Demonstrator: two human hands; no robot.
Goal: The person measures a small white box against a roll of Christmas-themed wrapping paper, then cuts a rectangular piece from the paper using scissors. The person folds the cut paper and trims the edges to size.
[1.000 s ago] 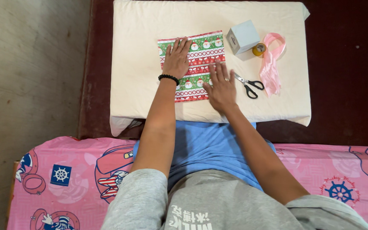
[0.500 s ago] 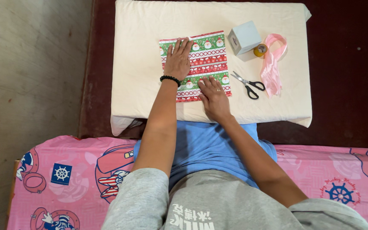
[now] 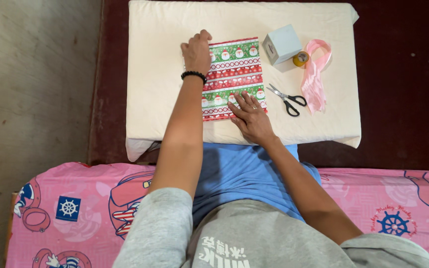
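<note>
Left hand (image 3: 197, 52) pinches wrapping paper (image 3: 234, 74) (on the cream-covered table (image 3: 160, 99)), right hand (image 3: 251, 116) flat.

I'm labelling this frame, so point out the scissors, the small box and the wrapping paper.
scissors (image 3: 287, 98), head view, on the pivot where the blades meet the black handles.
small box (image 3: 281, 43), head view, on its pale top face.
wrapping paper (image 3: 234, 69), head view, on the red stripe at its middle.
</note>
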